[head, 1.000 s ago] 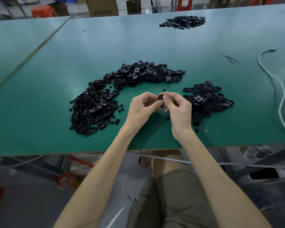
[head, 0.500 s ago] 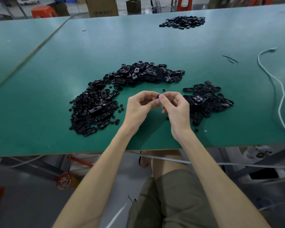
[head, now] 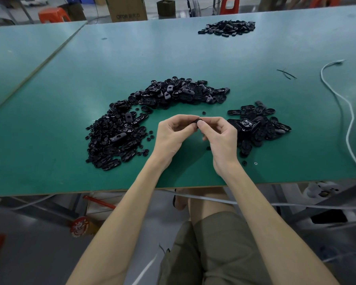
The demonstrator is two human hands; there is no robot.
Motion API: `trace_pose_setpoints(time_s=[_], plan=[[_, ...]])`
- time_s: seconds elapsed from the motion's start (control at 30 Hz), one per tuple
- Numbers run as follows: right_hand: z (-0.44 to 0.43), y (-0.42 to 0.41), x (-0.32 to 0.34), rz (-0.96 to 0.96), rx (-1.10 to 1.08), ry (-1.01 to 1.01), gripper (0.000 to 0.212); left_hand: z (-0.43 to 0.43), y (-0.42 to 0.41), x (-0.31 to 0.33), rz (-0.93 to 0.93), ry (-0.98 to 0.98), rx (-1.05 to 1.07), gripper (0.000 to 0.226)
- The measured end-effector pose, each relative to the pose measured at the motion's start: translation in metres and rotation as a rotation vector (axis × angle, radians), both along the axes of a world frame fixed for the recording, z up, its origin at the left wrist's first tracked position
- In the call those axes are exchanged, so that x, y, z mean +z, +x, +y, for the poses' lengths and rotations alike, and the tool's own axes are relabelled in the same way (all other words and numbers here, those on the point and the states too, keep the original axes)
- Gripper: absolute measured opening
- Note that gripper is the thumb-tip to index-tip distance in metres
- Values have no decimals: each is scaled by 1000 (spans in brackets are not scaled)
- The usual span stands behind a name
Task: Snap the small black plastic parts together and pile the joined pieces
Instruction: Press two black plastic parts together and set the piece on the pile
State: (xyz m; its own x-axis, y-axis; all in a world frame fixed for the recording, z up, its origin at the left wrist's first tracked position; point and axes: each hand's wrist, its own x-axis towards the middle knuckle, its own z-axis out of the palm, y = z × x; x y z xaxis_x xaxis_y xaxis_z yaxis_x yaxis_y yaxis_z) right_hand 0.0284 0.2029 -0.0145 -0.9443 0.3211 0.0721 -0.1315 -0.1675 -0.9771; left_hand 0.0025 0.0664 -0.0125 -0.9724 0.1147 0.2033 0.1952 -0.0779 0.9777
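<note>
Green desk (head: 49,120), black heaps (head: 119,136) around. I see left hand (head: 173,133) and right hand (head: 219,138), fingers curled, both pinching one small black part (head: 199,120) above it. Likely light, stiff, slick: hold by the edges.

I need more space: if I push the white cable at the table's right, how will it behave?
The white cable is probably floppy: it lies in loose curves. It likely slides easily on the smooth green table. One push may only bend it.

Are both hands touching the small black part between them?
Touching. The head view shows the left hand and right hand pinching the black part between their fingertips.
</note>
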Motion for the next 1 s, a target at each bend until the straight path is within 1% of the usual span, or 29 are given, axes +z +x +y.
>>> trace_pose_setpoints(time_s=[0.2,0.33,0.77,0.83,0.93,1.0], plan=[[-1,0,-1,-7,33,38,9,1,2,2,-10,-42,54,20],[-1,0,-1,-6,53,58,10,0,2,2,-28,-36,73,19],[-1,-1,-2,5,75,98,10,-5,0,4,-109,20,33,21],[-2,-1,-2,8,89,111,11,-5,-1,3,-103,-2,47,26],[-5,2,-1,33,154,189,11,-7,-3,-1,-84,-11,112,48],[-6,1,-2,37,101,159,8,-8,-4,0,-68,-44,76,53]])
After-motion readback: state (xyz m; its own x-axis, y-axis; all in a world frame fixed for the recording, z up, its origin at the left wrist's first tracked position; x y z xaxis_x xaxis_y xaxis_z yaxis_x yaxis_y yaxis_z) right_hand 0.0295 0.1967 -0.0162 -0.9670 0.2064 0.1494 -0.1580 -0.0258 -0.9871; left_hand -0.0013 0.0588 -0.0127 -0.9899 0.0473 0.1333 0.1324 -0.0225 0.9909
